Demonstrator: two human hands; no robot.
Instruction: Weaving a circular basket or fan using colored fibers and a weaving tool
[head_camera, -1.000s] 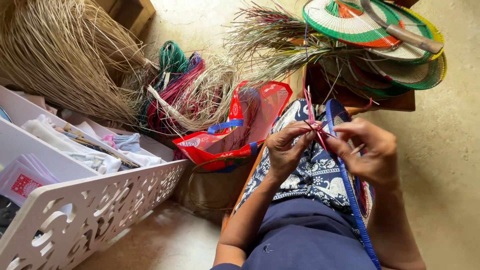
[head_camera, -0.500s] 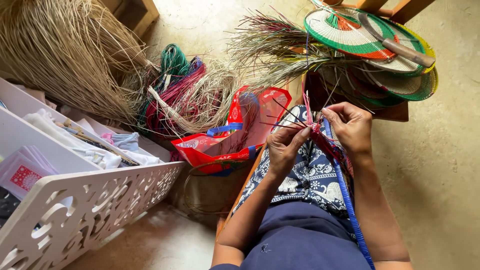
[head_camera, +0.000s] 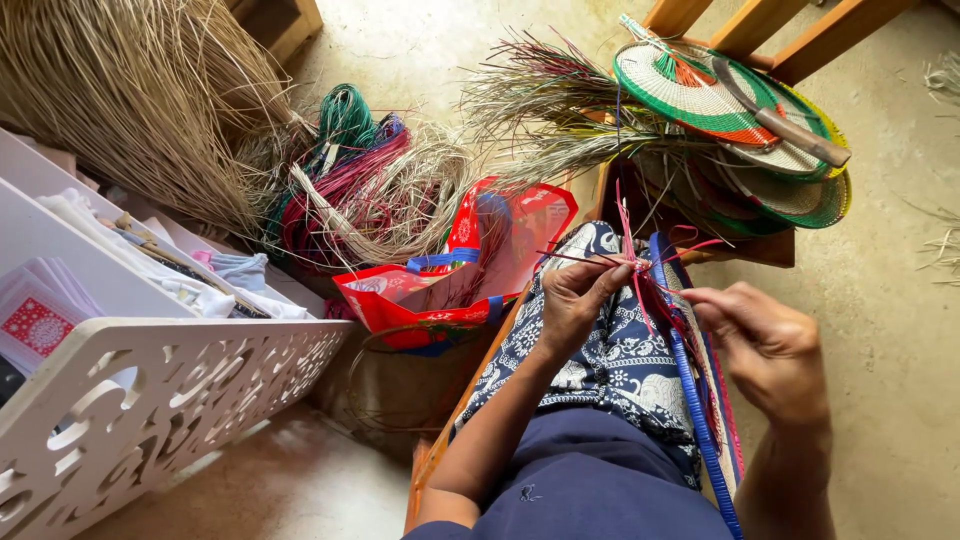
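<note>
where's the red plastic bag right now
In the head view the red plastic bag sits left of centre on the floor, just left of the left hand, below the bundle of dyed green and pink fibres and right of the white cut-out shelf.

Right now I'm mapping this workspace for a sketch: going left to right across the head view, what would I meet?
White cut-out shelf → bundle of coloured strands → red bag → left hand → right hand, with the stack of woven fans above it → bare floor.
</note>
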